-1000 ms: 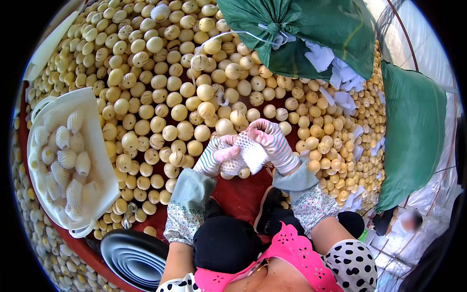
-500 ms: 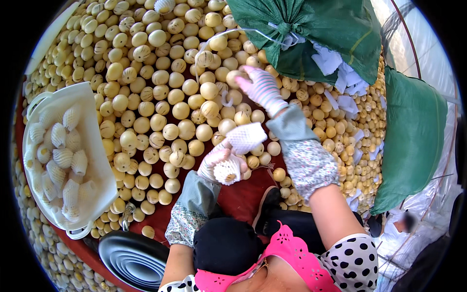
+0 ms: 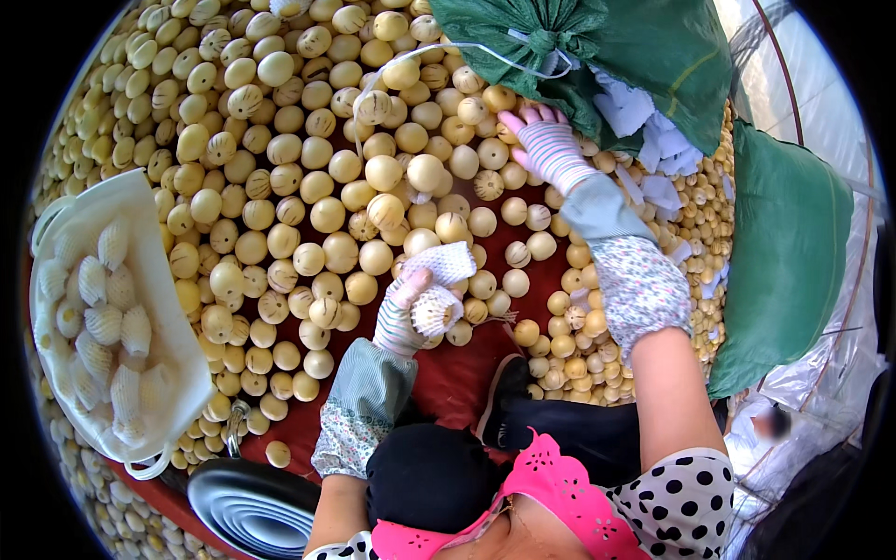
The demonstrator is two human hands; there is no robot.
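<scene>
White foam net point(image 3: 441, 265) and a netted fruit point(image 3: 436, 311) are both in the L hand point(image 3: 399, 313), grip closed, thumb side up; net sticks out above, apparently w/o fruit in it, netted fruit sits just below, near the knees. R hand point(image 3: 549, 145) is stretched fwd w/ fingers spread wide over the loose fruit point(image 3: 385, 173), right by the mouth of a green sack point(image 3: 644, 56); can't tell if its fingertips touch any. Striped gloves + grey/floral sleeves on both arms. Loose fruit is pale yellow, some w/ dark streaks, heaped across most of the view on a red sheet point(image 3: 457, 378). Far L: white tub point(image 3: 182, 359) w/ more netted pcs point(image 3: 105, 324) inside. Below it, a dark round thing point(image 3: 247, 509) w/ grey rings. Paper scraps point(image 3: 665, 149) lie btwn the sack and a 2nd sack point(image 3: 789, 252), far R.
</scene>
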